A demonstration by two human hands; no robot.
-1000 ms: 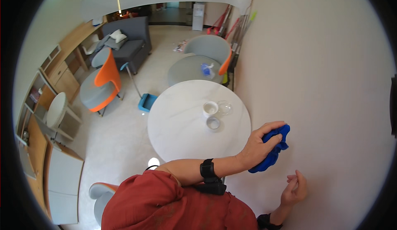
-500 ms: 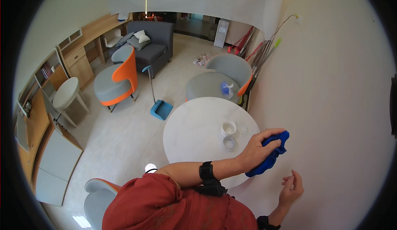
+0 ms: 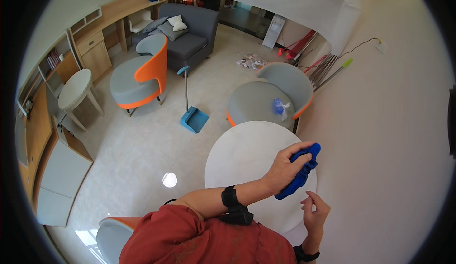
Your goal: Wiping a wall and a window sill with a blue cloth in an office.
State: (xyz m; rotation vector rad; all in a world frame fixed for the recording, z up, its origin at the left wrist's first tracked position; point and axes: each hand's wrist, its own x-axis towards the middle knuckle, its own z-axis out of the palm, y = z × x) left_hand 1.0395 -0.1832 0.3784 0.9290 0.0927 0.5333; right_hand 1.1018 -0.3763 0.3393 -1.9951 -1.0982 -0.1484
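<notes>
My left arm reaches across in front of me, and my left hand (image 3: 284, 169) grips a bunched blue cloth (image 3: 299, 174) above the right part of the round white table (image 3: 232, 155). The cloth sticks out past the fingers on both sides. Below it, by the table's right edge, my right hand (image 3: 316, 212) is raised with loosely bent fingers held apart. Nothing shows in it, and it stays clear of the cloth. Whatever stands on the tabletop behind my left hand is hidden.
A grey-and-orange chair (image 3: 259, 103) with a blue-and-clear plastic bag (image 3: 281, 108) stands beyond the table. Left of it are a blue dustpan (image 3: 194, 120) and another chair (image 3: 135, 83). Scraps (image 3: 252, 61) lie on the floor. Poles (image 3: 327, 69) lean against the right wall.
The view has shifted, so the table sits further right. My left hand with the cloth now covers the spot of the small clear containers. My right hand has come closer to the cloth.
</notes>
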